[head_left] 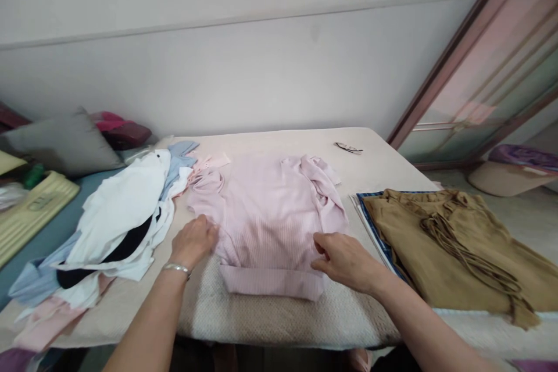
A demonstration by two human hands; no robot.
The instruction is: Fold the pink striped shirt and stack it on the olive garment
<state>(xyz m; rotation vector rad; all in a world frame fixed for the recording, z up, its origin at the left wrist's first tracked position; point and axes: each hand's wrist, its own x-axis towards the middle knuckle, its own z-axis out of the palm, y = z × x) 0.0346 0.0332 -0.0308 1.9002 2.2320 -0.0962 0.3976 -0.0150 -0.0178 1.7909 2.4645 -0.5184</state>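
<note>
While the left hand (196,238) and right hand (346,258) flank it, a pink top (270,209) lies spread out

As the pink top rests on the covered table (379,174), its sleeves bunch along both sides. The left hand is at the top's left edge (a silvery bracelet (175,268) circles the wrist), fingers curled; whether they pinch the cloth, I cannot tell. The right hand is at the opposite edge, thumb and fingers bent, their hold on the fabric equally unclear. Left of the top sprawls a mixed heap of clothes (126,203); right of it lies a folded brown garment (405,244); beyond the top's far right corner sit glasses (349,148).
</note>
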